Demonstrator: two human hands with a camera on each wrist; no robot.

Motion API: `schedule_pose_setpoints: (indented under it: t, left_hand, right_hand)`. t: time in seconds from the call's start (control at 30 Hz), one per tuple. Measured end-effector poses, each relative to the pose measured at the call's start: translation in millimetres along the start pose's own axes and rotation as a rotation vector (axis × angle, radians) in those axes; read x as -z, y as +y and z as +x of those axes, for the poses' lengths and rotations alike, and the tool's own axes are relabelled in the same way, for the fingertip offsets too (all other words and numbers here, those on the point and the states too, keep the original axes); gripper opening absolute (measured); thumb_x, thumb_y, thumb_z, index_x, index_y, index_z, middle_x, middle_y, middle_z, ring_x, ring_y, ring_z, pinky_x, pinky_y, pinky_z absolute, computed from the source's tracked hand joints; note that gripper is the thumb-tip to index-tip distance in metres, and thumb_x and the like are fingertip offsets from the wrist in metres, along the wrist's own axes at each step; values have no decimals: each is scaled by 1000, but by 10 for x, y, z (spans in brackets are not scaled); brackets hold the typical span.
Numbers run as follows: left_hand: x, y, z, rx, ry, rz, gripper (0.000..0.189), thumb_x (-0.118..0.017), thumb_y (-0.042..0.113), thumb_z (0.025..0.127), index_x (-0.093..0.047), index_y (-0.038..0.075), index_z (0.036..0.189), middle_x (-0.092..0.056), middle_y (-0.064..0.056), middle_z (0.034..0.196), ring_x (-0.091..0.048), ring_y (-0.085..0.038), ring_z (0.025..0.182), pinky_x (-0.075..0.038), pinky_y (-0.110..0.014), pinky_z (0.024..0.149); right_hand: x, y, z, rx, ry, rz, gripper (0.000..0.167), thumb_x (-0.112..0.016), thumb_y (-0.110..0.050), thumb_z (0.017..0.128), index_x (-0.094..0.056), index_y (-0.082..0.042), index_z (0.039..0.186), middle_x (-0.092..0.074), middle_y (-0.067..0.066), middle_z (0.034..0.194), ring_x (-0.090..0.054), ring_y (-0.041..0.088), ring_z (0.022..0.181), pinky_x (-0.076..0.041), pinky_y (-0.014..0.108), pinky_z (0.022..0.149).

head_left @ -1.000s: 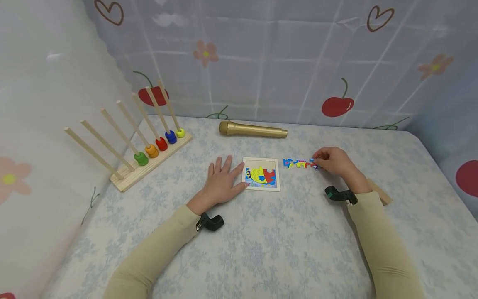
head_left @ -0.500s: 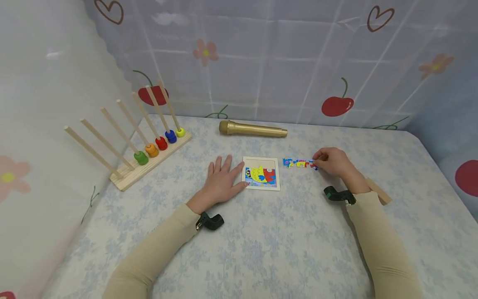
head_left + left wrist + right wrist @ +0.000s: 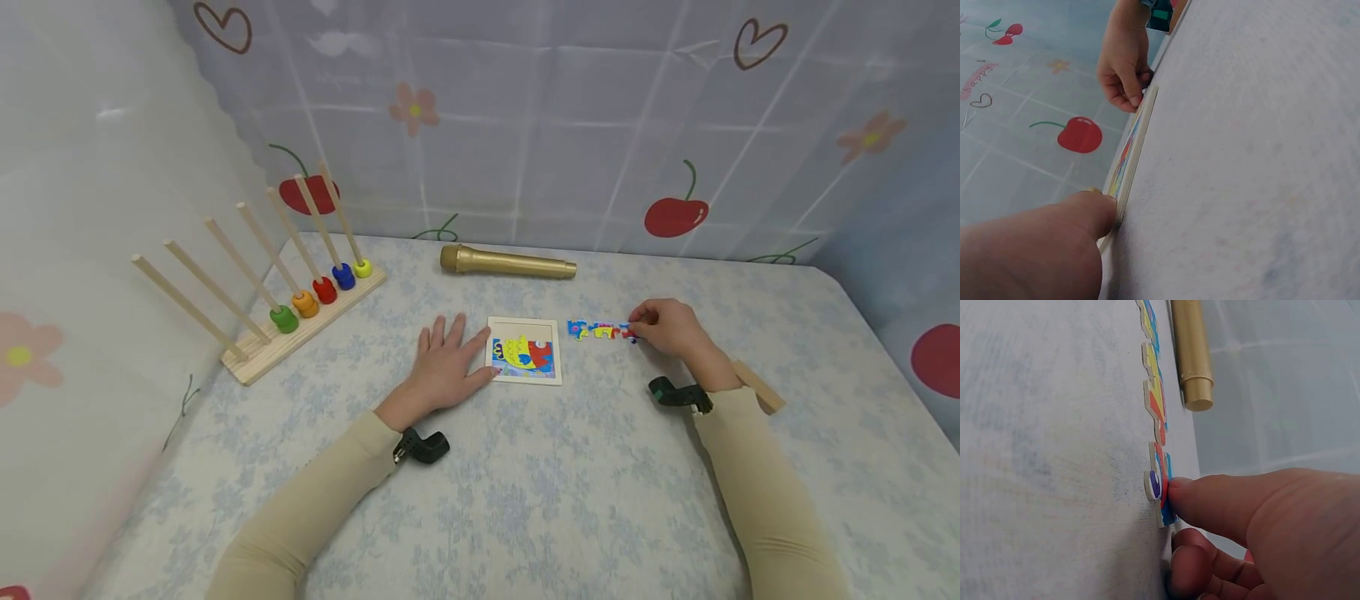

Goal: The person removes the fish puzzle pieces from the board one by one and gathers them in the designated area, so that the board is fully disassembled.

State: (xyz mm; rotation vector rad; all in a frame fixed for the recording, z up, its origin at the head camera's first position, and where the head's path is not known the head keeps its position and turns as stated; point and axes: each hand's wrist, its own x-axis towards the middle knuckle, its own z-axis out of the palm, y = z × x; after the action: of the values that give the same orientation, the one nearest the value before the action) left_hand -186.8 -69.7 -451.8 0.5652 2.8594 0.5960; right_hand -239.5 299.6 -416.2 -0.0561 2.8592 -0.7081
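My left hand (image 3: 442,367) lies palm down on the table with fingers spread. Its thumb touches the lower left corner of a square jigsaw tray (image 3: 525,329), and its index fingertip is at the left rim. Inside the tray, fitted pieces show a yellow and red fish, with a bare strip along the top. Just right of the tray, a row of loose jigsaw pieces (image 3: 602,331) lies face up. My right hand (image 3: 671,325) pinches the rightmost jigsaw piece (image 3: 1161,487), thumb on its printed face and fingers curled at its edge. That piece shows red, blue and a purple-and-white knob.
A gold toy microphone (image 3: 510,262) lies behind the tray. At the far left stands a wooden peg rack (image 3: 300,337) with coloured beads on several pegs. A flat wooden piece (image 3: 761,390) lies partly hidden behind my right wrist. A patterned curtain backs the table.
The rightmost jigsaw piece has shifted slightly left towards the others under my right hand. My left hand and the tray keep their places.
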Motion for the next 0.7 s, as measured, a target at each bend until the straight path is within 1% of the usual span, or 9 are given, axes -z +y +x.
schedule_pose_setpoints:
  t: [0.13,0.4,0.57,0.7]
  left_hand:
    - [-2,1,-2,2,1,-1,70,-53,53,101,-36,22,161,-14,-22,171,-2,-51,157,-6,-69,123]
    - [19,24,-14,7,-4,-3,70,-53,53,101,-35,22,161,-14,-21,171,-2,-51,157,-6,-68,123]
    - [29,34,-23,7,3,-13,69,-54,52,101,-37,21,160,-14,-22,171,-3,-51,157,-6,-69,123]
    - [27,34,-30,4,4,-9,70,-54,53,101,-36,21,160,-14,-22,171,-2,-51,157,-6,-68,123]
  right_hand:
    - [5,2,-10,-2,8,5,20,-64,-14,99,-67,2,110,-64,19,97,-52,27,82,-43,30,67]
    - [15,12,-17,-20,8,19,26,-59,-20,101,-64,1,116,-63,24,109,-54,30,88,-45,30,70]
    - [20,40,-8,-15,19,33,29,-60,-23,101,-63,1,118,-63,23,106,-54,29,84,-44,30,68]
    - [33,25,-21,-24,21,58,37,-61,-26,101,-60,2,125,-63,22,103,-56,26,79,-44,30,65]
